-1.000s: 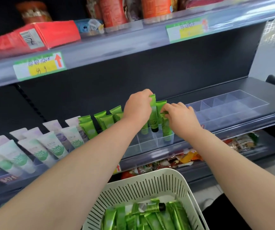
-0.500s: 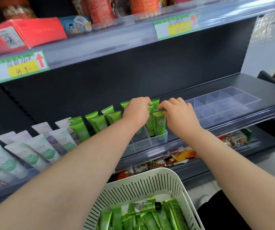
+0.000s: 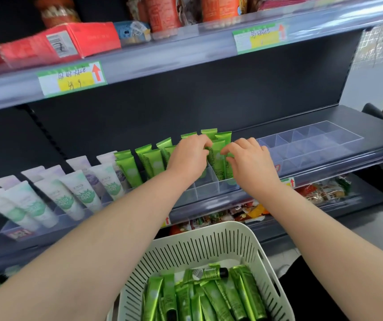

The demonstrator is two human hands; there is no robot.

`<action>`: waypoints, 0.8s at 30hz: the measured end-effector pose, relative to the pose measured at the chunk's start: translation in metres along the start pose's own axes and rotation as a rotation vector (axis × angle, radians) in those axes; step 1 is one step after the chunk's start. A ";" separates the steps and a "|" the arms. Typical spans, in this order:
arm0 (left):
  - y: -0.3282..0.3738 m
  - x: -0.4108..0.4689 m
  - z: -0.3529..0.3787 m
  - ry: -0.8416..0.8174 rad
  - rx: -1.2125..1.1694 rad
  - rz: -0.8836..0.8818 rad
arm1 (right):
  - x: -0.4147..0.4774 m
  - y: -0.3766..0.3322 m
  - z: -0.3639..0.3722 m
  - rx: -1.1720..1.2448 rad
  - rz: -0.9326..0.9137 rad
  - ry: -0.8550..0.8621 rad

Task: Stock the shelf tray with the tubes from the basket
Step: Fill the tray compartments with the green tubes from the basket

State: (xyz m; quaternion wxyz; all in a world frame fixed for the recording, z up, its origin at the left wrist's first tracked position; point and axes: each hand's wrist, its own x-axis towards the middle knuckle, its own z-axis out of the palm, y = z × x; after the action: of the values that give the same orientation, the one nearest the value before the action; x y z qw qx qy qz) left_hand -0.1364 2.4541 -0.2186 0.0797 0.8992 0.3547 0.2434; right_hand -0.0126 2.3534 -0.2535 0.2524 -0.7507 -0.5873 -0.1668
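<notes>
Green glossy plastic tubes (image 3: 128, 167) stand in rows along the clear divided shelf tray (image 3: 209, 189), and both hands are working at its right end. The left hand (image 3: 189, 156) is curled over one tube's top, and the right hand (image 3: 250, 163) is seemingly pinching its neighbour. Plenty more lie in the near white slotted basket (image 3: 199, 246), so I'd call it roughly halfway.

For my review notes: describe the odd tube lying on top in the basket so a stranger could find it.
Start at the white slotted basket at the bottom, below the shelves. On the far end of its pile of green tubes, one tube lies crosswise over the lengthwise ones, showing a black cap on its right and a white sticker.
</notes>
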 end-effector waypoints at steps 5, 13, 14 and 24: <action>-0.024 -0.046 0.005 -0.035 0.037 -0.022 | -0.032 -0.016 0.008 -0.002 -0.023 -0.033; -0.066 -0.119 0.021 -0.187 0.114 -0.093 | -0.086 -0.043 0.047 -0.012 -0.081 -0.230; -0.071 -0.129 0.025 -0.212 0.111 -0.102 | -0.094 -0.047 0.054 -0.009 -0.086 -0.256; -0.111 -0.213 0.086 -0.383 0.039 -0.218 | -0.164 -0.052 0.117 -0.035 -0.049 -0.630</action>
State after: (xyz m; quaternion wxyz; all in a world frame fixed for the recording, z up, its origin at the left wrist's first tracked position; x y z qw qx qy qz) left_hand -0.2949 2.3939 -0.4093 0.1540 0.8868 0.4327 0.0510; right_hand -0.1098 2.2994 -0.4288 0.0412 -0.7553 -0.6515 0.0581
